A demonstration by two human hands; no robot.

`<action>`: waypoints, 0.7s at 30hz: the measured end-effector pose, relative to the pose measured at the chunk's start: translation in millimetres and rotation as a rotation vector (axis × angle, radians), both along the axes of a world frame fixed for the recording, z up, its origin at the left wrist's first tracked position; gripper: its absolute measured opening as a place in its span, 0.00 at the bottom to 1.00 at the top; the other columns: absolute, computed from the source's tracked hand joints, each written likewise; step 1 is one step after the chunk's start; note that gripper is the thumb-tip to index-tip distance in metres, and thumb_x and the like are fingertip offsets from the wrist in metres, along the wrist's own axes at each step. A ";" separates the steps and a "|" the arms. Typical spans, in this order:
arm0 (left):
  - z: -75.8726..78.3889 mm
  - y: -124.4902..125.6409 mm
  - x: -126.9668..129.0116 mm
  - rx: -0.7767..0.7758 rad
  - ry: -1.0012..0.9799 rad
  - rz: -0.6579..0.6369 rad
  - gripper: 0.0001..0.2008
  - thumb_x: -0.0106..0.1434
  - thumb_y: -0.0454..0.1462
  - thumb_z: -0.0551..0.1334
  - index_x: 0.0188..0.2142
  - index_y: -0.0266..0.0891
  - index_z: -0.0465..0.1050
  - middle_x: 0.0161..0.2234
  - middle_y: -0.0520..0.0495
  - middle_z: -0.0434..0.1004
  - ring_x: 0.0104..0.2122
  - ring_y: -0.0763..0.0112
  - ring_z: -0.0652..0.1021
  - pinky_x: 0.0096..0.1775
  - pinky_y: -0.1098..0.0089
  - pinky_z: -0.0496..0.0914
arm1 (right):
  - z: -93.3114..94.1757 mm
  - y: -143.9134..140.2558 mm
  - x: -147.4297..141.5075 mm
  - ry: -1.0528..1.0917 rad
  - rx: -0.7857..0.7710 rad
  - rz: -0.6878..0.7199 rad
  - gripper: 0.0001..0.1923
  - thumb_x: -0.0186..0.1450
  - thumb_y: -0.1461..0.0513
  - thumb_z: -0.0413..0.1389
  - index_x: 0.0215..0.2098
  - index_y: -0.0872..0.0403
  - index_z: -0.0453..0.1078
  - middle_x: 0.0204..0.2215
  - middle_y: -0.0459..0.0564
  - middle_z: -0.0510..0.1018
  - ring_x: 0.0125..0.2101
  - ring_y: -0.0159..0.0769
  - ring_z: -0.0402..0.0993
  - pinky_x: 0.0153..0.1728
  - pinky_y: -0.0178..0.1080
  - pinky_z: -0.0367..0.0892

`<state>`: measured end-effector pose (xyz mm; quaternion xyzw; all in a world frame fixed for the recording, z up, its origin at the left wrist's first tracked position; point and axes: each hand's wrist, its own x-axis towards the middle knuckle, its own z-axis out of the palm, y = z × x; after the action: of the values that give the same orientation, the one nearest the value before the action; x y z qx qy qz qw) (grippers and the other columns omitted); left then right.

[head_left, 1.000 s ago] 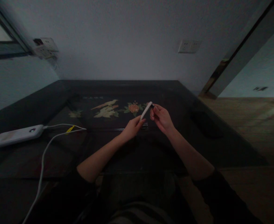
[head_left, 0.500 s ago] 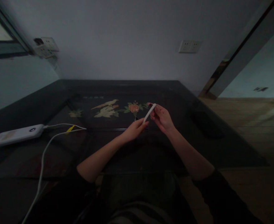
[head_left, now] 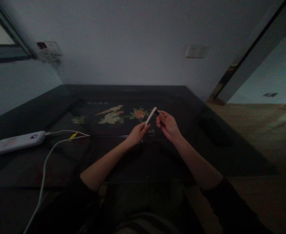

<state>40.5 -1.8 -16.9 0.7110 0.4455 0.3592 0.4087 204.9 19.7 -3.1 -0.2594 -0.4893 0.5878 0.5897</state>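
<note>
My left hand (head_left: 136,134) is closed around the lower end of a slim white stick-like object (head_left: 151,116), which slants up and to the right over the table. The fingers of my right hand (head_left: 168,126) are pinched on a small dark piece (head_left: 157,112) close to the stick's upper end. Whether that piece touches the stick or is joined to it I cannot tell in the dim light. Behind both hands, a flower picture (head_left: 139,113) and a bird picture (head_left: 110,115) decorate the dark table top.
A white power bank (head_left: 17,143) lies on the table (head_left: 123,92) at the left. Its white cable (head_left: 44,165), with a yellow tag (head_left: 73,135), runs off towards the front. To the right rests a dark flat object (head_left: 214,131). The wall carries sockets (head_left: 197,51).
Both hands have shifted slightly left with the white stick. My right fingers have drawn off the stick's upper end, and the dark piece between them now shows more plainly.
</note>
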 end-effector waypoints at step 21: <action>5.2 -12.7 2.5 0.026 0.007 -0.135 0.16 0.67 0.46 0.51 0.40 0.36 0.67 0.22 0.56 0.58 0.24 0.75 0.62 0.26 0.75 0.58 | 7.4 -4.2 -1.6 0.034 -0.006 0.007 0.22 0.53 0.50 0.67 0.40 0.54 0.76 0.18 0.39 0.64 0.19 0.24 0.57 0.20 0.31 0.56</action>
<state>43.0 -14.5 -11.7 0.7459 0.3931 0.3341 0.4213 203.3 15.6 4.3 -0.2493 -0.4783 0.5955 0.5954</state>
